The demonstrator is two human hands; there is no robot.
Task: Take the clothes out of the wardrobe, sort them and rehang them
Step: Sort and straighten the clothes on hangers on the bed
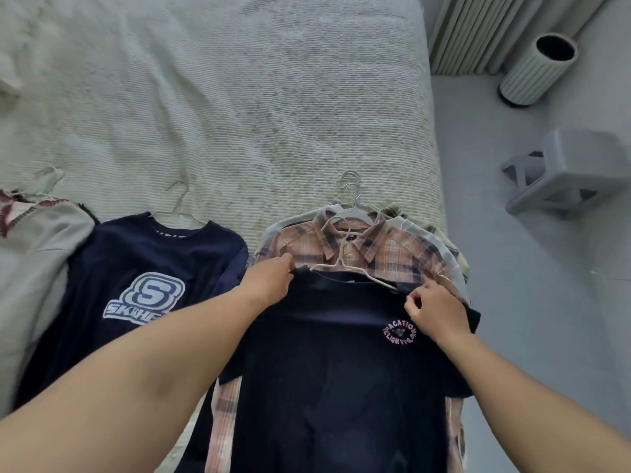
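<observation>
The left hand [269,281] and right hand [435,308] are each pinching a shoulder of the navy T-shirt [341,370]; lifting both sides evenly should be keeping its wire hanger [345,261] seated.

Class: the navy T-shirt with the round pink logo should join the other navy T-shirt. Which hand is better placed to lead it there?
Left hand: it pinches the shoulder nearest the Skechers T-shirt, which lies to its left.
</observation>
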